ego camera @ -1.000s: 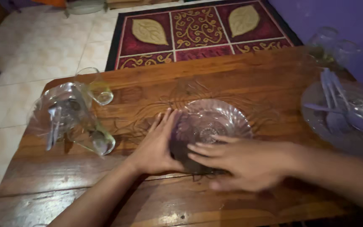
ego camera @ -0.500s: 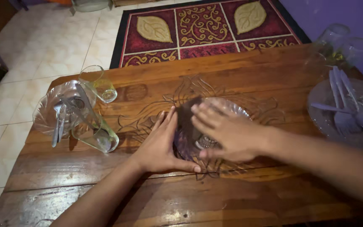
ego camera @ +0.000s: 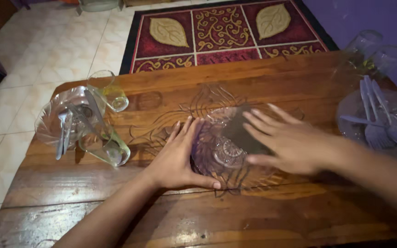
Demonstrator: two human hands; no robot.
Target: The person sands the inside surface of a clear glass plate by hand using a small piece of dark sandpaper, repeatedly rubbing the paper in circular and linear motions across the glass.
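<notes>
A clear, ribbed glass bowl (ego camera: 226,154) sits in the middle of a carved wooden table (ego camera: 161,220). My left hand (ego camera: 178,156) cups the bowl's left rim, thumb along its near edge, and steadies it. Over the bowl's right half, my right hand (ego camera: 290,142) lies flat with fingers spread, pressing a dark cloth (ego camera: 240,133) against the inside of the glass.
At the table's left edge a glass plate (ego camera: 47,124) holds cutlery, with two tumblers (ego camera: 106,144) lying on their sides beside it. At the right, another glass plate (ego camera: 350,115) carries spoons and forks (ego camera: 373,119); two glasses (ego camera: 373,50) stand behind. A patterned rug (ego camera: 221,27) lies on the tiled floor beyond.
My right hand has swept the dark cloth from the bowl's near edge up across its left side and over to the right half. My left hand has stayed on the rim.
</notes>
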